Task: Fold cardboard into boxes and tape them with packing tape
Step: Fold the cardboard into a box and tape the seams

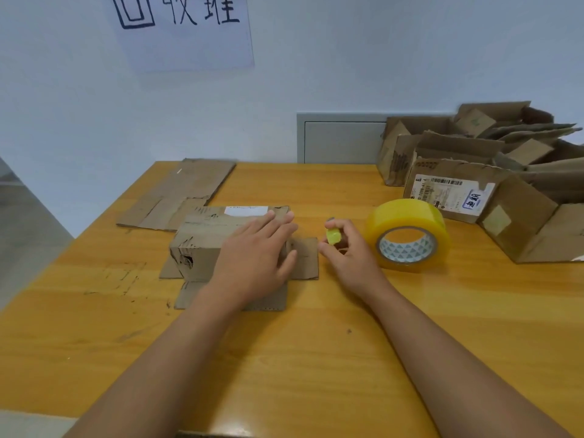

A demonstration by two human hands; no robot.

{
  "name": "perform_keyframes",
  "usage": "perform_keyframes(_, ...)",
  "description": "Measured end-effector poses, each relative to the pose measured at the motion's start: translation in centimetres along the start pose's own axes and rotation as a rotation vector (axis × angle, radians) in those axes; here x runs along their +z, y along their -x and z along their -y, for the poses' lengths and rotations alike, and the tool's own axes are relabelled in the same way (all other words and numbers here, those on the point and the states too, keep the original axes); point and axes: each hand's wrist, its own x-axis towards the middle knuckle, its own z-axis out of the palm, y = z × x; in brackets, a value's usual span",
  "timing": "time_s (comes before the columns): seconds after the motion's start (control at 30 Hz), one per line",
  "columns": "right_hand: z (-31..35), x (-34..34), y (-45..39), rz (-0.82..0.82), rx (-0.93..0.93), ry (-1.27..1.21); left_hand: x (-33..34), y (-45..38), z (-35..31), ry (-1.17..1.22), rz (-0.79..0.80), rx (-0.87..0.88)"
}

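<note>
A small worn cardboard box (pixel 202 241) stands folded up at the middle of the wooden table (pixel 284 358), its loose flaps lying flat on the near, left and right sides. My left hand (pixel 256 254) rests flat on the box's top with straight fingers. My right hand (pixel 344 251) is just right of the box and pinches a small yellow-green object (pixel 332 237) between thumb and fingers. A roll of yellowish packing tape (pixel 407 233) lies tilted on the table right beside that hand.
Flattened cardboard sheets (pixel 177 194) lie at the back left of the table. A pile of used boxes (pixel 480 175), one with a shipping label, fills the back right corner. A paper sign hangs on the wall behind.
</note>
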Motion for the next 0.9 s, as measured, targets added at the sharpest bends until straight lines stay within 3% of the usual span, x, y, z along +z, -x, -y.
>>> perform_keyframes(0.33,2.2,0.2,2.3,-0.093,-0.156,-0.058,-1.1,-0.1,0.5,0.039,0.166,-0.011)
perform_keyframes(0.9,2.8,1.1,2.7,-0.073,-0.191,0.067,-0.5,0.2,0.4,-0.01,0.08,0.045)
